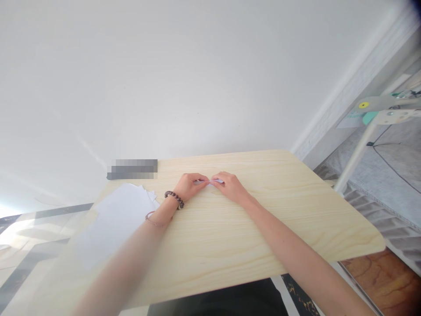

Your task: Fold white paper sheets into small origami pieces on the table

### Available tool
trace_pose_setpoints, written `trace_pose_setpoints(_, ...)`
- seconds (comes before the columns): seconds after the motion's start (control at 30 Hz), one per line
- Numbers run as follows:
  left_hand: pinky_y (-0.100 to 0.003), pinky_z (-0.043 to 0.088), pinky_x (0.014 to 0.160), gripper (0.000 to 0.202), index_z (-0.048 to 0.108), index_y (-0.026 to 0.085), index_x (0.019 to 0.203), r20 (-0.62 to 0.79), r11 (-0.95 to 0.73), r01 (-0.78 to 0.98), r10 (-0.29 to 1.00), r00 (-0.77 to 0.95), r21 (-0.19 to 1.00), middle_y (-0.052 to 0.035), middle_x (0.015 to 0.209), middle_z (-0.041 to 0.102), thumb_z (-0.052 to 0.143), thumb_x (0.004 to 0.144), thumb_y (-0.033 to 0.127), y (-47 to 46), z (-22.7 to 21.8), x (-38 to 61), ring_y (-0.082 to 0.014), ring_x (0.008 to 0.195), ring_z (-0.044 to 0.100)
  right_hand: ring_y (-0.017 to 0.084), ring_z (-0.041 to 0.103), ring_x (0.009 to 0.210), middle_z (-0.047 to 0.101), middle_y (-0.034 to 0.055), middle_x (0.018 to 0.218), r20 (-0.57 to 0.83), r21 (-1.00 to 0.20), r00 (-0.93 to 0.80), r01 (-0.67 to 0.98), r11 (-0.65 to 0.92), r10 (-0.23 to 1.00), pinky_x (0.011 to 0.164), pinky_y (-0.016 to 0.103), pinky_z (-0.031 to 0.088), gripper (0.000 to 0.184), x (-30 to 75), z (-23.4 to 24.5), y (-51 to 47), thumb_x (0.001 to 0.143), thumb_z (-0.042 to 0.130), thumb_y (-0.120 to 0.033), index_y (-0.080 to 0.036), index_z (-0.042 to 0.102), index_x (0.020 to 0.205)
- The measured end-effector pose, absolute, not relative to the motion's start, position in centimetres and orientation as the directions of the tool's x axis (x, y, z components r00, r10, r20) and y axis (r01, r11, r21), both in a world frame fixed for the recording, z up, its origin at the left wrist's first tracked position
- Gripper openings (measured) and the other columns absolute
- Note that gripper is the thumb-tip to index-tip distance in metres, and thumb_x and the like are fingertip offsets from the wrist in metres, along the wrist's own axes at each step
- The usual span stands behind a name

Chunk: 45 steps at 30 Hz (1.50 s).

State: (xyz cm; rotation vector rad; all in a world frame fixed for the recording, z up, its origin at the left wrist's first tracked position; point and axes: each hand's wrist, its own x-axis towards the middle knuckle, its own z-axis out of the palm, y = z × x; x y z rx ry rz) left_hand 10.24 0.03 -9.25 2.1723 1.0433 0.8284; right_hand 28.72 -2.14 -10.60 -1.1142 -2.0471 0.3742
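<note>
A small folded piece of white paper (209, 184) is pinched between both hands near the far middle of the table. My left hand (190, 185) grips its left side with thumb and fingers closed. On its right side, my right hand (227, 184) is closed in a similar pinch. The fingertips of the two hands nearly meet, and most of the paper is hidden behind them. A dark beaded bracelet and a thin reddish band circle my left wrist.
Sheets of white paper (113, 219) lie on the left of the light wooden table (210, 245). A blurred-out dark grey object (133, 170) sits at the back left edge. The white wall (197, 79) rises behind, and a pale metal frame (357, 153) stands at the right.
</note>
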Motion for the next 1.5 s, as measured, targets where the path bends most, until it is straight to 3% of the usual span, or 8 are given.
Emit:
trace_pose_setpoints(0.13,-0.023,0.043,0.072,0.026,0.065,0.018,0.079,0.31,-0.551,0.485,0.814,0.491,0.679,-0.0008,0.082,0.066,0.048,0.077,0.037,0.1,-9.2,10.4,-0.0138,0.075,0.058,0.013,0.053,0.074,0.062,0.0029,0.079,0.477,-0.579,-0.309,0.594,0.559,0.823,0.068,0.025,0.04,0.017,28.5,-10.7,-1.9,0.081,0.047,-0.029,-0.018,0.06,0.079)
trace_pose_setpoints(0.33,-0.023,0.043,0.07,0.023,0.063,0.017,0.077,0.332,-0.559,0.507,0.817,0.471,0.657,-0.0011,0.079,0.065,0.047,0.078,0.033,0.0,-9.2,10.5,-0.013,0.073,0.058,0.01,0.054,0.062,0.065,0.0008,0.079,0.364,-0.736,-0.21,0.532,0.418,0.907,0.061,0.022,0.042,0.02,28.7,-10.6,-1.9,0.075,0.053,-0.036,-0.019,0.063,0.08)
trace_pose_setpoints(0.47,-0.024,0.042,0.07,0.023,0.061,0.017,0.078,0.333,-0.563,0.515,0.816,0.473,0.647,-0.0019,0.081,0.064,0.045,0.078,0.034,0.0,-9.0,10.4,-0.0137,0.075,0.057,0.012,0.057,0.067,0.066,0.001,0.079,0.311,-0.762,-0.218,0.525,0.379,0.925,0.064,0.024,0.043,0.024,29.3,-10.3,-1.9,0.077,0.049,-0.037,-0.02,0.066,0.079)
trace_pose_setpoints(0.63,-0.026,0.041,0.073,0.027,0.062,0.017,0.082,0.289,-0.532,0.525,0.83,0.477,0.664,-0.0026,0.085,0.064,0.043,0.078,0.036,0.2,-9.0,10.6,-0.0153,0.078,0.057,0.013,0.06,0.068,0.066,0.0029,0.074,0.201,-0.828,-0.269,0.467,0.31,0.942,0.068,0.026,0.046,0.027,30.3,-10.0,-1.7,0.079,0.047,-0.033,-0.019,0.064,0.095)
trace_pose_setpoints(0.87,-0.025,0.041,0.074,0.027,0.063,0.017,0.08,0.251,-0.485,0.519,0.853,0.457,0.704,-0.0019,0.084,0.065,0.045,0.077,0.037,0.3,-9.0,10.5,-0.0156,0.078,0.057,0.012,0.059,0.071,0.065,0.0032,0.077,0.168,-0.867,-0.289,0.411,0.281,0.942,0.069,0.025,0.045,0.033,30.4,-9.8,-2.0,0.078,0.048,-0.032,-0.018,0.057,0.106)
trace_pose_setpoints(1.1,-0.024,0.043,0.069,0.031,0.063,0.017,0.083,0.189,-0.443,0.499,0.857,0.479,0.745,-0.0015,0.084,0.065,0.05,0.074,0.044,-0.1,-8.9,10.3,-0.0155,0.076,0.058,0.01,0.052,0.057,0.061,-0.0005,0.064,0.203,-0.812,-0.256,0.494,0.309,0.945,0.054,0.021,0.039,0.026,29.9,-10.0,-2.1,0.066,0.059,-0.039,-0.017,0.066,0.078)
trace_pose_setpoints(1.27,-0.026,0.042,0.075,0.032,0.065,0.018,0.082,0.188,-0.446,0.5,0.855,0.484,0.742,-0.0012,0.085,0.066,0.05,0.073,0.044,-0.1,-8.9,10.3,-0.0172,0.08,0.058,0.009,0.05,0.055,0.06,-0.0009,0.061,0.217,-0.806,-0.256,0.498,0.321,0.942,0.051,0.02,0.037,0.026,29.8,-10.2,-2.0,0.065,0.06,-0.039,-0.017,0.067,0.076)
trace_pose_setpoints(1.5,-0.026,0.044,0.074,0.034,0.067,0.019,0.084,0.187,-0.41,0.493,0.879,0.439,0.767,-0.001,0.084,0.067,0.049,0.073,0.047,0.1,-9.1,10.4,-0.0173,0.079,0.059,0.011,0.053,0.058,0.063,0.0006,0.065,0.248,-0.796,-0.245,0.5,0.341,0.937,0.055,0.022,0.039,0.03,30.0,-10.3,-1.7,0.075,0.048,-0.04,-0.017,0.067,0.077)
